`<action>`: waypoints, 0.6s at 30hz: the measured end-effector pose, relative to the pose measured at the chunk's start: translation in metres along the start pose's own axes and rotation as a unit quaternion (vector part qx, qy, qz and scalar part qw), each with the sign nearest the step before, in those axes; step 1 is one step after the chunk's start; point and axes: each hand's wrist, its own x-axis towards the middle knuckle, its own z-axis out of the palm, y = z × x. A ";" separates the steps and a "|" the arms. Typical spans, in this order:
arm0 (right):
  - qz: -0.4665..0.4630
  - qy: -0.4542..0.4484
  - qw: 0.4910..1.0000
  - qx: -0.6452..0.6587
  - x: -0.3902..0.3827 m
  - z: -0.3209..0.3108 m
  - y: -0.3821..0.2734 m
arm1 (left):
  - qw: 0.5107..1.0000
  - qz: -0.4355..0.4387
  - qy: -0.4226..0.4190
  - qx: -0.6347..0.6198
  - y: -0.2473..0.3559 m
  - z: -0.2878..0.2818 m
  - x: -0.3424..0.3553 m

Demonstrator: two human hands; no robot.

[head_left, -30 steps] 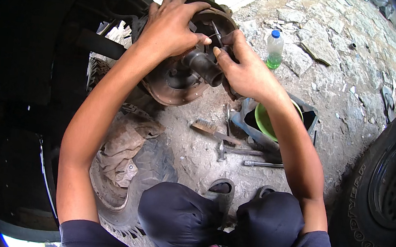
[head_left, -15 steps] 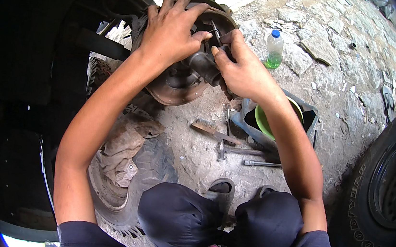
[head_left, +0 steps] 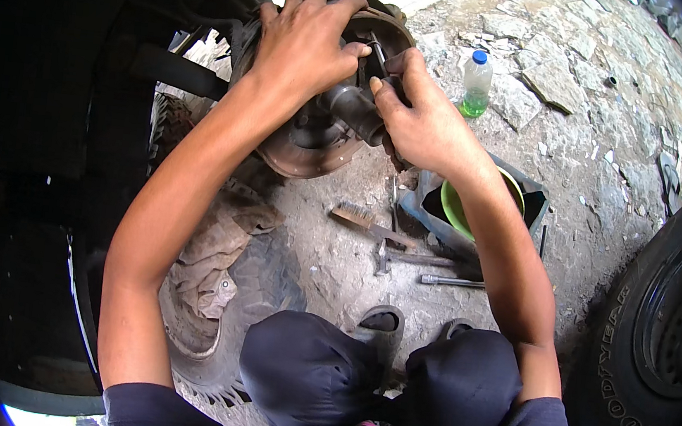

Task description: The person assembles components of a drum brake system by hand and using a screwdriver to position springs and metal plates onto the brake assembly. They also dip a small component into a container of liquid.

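Observation:
A round, rusty brake backing plate (head_left: 309,165) with a dark protruding hub (head_left: 355,110) sits at the upper middle. My left hand (head_left: 307,43) lies over its upper part, fingers spread and hooked on the rim, thumb bent in toward the brake parts. With thumb and fingers pinched, my right hand (head_left: 418,113) holds a slim tool with a metal shaft (head_left: 378,50) at the plate's right inner side. The shaft slants up and left into the assembly. My fingers cover the tool's other end, so its exact kind cannot be told.
A clear bottle (head_left: 477,84) with green liquid stands at right. Below my right forearm are a green bowl (head_left: 456,211) in a dark container, a wire brush (head_left: 365,220), a hammer (head_left: 383,259) and a metal bar (head_left: 452,282). A tire (head_left: 634,352) stands far right; another (head_left: 263,280) lies lower left.
Both hands keep their places on the brake assembly, with slight shifts of the fingers. The whole view has moved a little. Nothing has been let go or picked up.

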 end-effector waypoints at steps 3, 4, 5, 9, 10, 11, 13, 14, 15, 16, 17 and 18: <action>0.006 0.007 1.000 -0.014 -0.002 0.002 -0.003 | 1.000 -0.012 -0.010 -0.002 0.002 -0.001 0.001; 0.002 0.002 1.000 -0.011 -0.002 0.001 -0.005 | 1.000 -0.015 -0.014 -0.004 0.002 -0.002 0.002; -0.002 -0.003 1.000 -0.009 -0.001 0.000 -0.006 | 1.000 -0.017 -0.017 0.000 0.003 -0.003 0.002; -0.004 0.014 1.000 -0.013 0.003 0.000 -0.010 | 1.000 -0.018 -0.018 0.016 0.004 -0.001 0.000; 0.004 0.005 1.000 0.006 0.005 -0.001 -0.011 | 1.000 -0.016 -0.015 0.020 0.004 -0.002 0.000; 0.012 -0.004 1.000 0.024 0.006 -0.001 -0.010 | 0.999 -0.017 -0.020 0.021 0.004 -0.003 0.001; 0.028 -0.004 0.999 0.038 0.009 -0.003 -0.004 | 0.999 -0.019 -0.029 0.017 0.006 -0.004 0.003; 0.033 0.004 0.999 0.037 0.012 -0.005 -0.001 | 0.999 -0.008 -0.032 0.022 0.005 -0.005 0.004; 0.040 0.012 0.998 0.036 0.014 -0.006 0.001 | 0.999 0.002 -0.036 0.028 0.002 -0.005 0.004; 0.086 -0.044 0.993 0.069 0.013 -0.016 -0.011 | 0.998 0.010 -0.043 0.035 -0.001 -0.004 0.000; 0.132 -0.099 0.981 0.101 0.013 -0.034 -0.024 | 0.998 0.008 -0.053 0.036 -0.004 -0.003 -0.003; 0.175 -0.151 0.964 0.131 0.014 -0.048 -0.034 | 0.998 0.008 -0.058 0.036 -0.004 -0.003 -0.003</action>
